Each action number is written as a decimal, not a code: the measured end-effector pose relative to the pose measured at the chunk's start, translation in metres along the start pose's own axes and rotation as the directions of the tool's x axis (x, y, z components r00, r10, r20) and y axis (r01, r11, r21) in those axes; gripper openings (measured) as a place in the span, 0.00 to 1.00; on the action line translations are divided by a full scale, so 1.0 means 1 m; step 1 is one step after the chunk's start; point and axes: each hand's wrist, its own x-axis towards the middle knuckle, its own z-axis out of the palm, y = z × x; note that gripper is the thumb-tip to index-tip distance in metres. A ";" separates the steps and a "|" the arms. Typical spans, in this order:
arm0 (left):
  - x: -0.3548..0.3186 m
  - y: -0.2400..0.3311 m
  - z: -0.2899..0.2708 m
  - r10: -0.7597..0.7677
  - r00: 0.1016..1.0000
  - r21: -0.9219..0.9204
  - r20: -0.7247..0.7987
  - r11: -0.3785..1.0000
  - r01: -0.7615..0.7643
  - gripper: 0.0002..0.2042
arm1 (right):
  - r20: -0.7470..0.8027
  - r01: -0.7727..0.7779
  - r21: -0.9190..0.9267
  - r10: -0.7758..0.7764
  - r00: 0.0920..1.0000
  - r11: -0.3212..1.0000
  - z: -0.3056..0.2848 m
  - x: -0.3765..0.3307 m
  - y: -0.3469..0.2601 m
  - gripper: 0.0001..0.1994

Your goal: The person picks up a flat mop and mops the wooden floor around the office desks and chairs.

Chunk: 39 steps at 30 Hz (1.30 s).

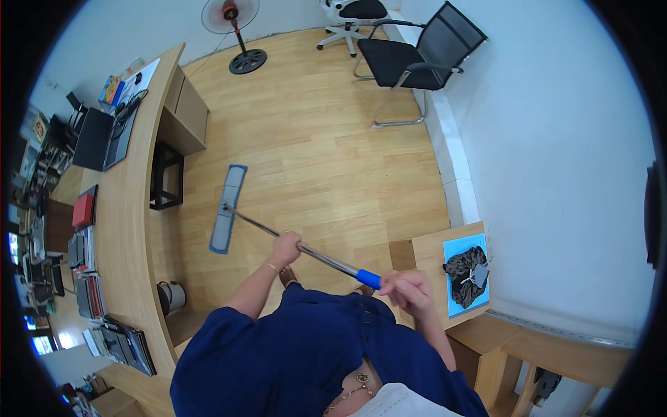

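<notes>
A flat mop with a long metal pole (331, 261) slants across in front of my body. Its wide grey-blue mop head (223, 224) lies on the wood-look floor, to the left of the middle. Partway down the pole my left hand (285, 249) is wrapped round the metal. Up at the top end, my right hand (408, 290) is closed at the blue grip (369, 279), covering the very tip of the handle. Both feet show just below the pole.
A long desk (125, 229) with a laptop (111, 135) and folders runs along the left, a black stool (167, 175) under it. A standing fan (243, 52) and black chair (417, 55) are at the back. To the right stands a low wooden cabinet (427, 254) against the wall.
</notes>
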 end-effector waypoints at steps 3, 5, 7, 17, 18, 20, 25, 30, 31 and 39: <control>0.026 0.094 0.022 0.095 0.995 -0.027 0.026 0.995 -0.095 0.08 | -0.137 0.091 -0.135 -0.109 0.985 0.987 -0.049 -0.052 -0.041 0.16; 0.042 0.159 0.038 0.166 0.985 -0.081 0.044 0.983 -0.163 0.05 | -0.251 0.147 -0.187 -0.192 0.949 0.971 -0.078 -0.096 -0.064 0.17; 0.056 0.225 0.051 0.244 0.967 -0.119 0.073 0.965 -0.235 0.03 | -0.338 0.196 -0.227 -0.266 0.903 0.954 -0.096 -0.138 -0.091 0.17; 0.080 0.431 0.113 0.692 0.704 -0.312 0.157 0.711 -0.630 0.04 | -0.599 0.215 -0.504 -0.518 0.611 0.836 -0.059 -0.267 -0.131 0.16; 0.082 0.434 0.119 0.738 0.652 -0.358 0.173 0.664 -0.656 0.04 | -0.614 0.194 -0.520 -0.522 0.592 0.832 -0.050 -0.265 -0.127 0.15; 0.074 0.442 0.129 0.784 0.594 -0.415 0.181 0.609 -0.676 0.04 | -0.646 0.139 -0.557 -0.532 0.547 0.819 -0.036 -0.268 -0.123 0.13; 0.039 0.441 0.113 0.801 0.581 -0.442 0.147 0.578 -0.686 0.04 | -0.672 0.086 -0.567 -0.520 0.527 0.820 -0.005 -0.286 -0.128 0.13; -0.016 0.398 0.076 0.710 0.693 -0.446 0.125 0.665 -0.600 0.05 | -0.558 0.263 -0.512 -0.550 0.622 0.818 0.012 -0.299 -0.140 0.14; -0.024 0.385 0.070 0.690 0.712 -0.442 0.132 0.683 -0.581 0.05 | -0.519 0.297 -0.489 -0.547 0.657 0.820 0.015 -0.298 -0.141 0.14; -0.076 0.234 -0.006 0.446 0.892 -0.417 -0.078 0.798 -0.435 0.06 | -0.248 0.407 -0.192 -0.445 0.860 0.893 0.030 -0.217 -0.114 0.10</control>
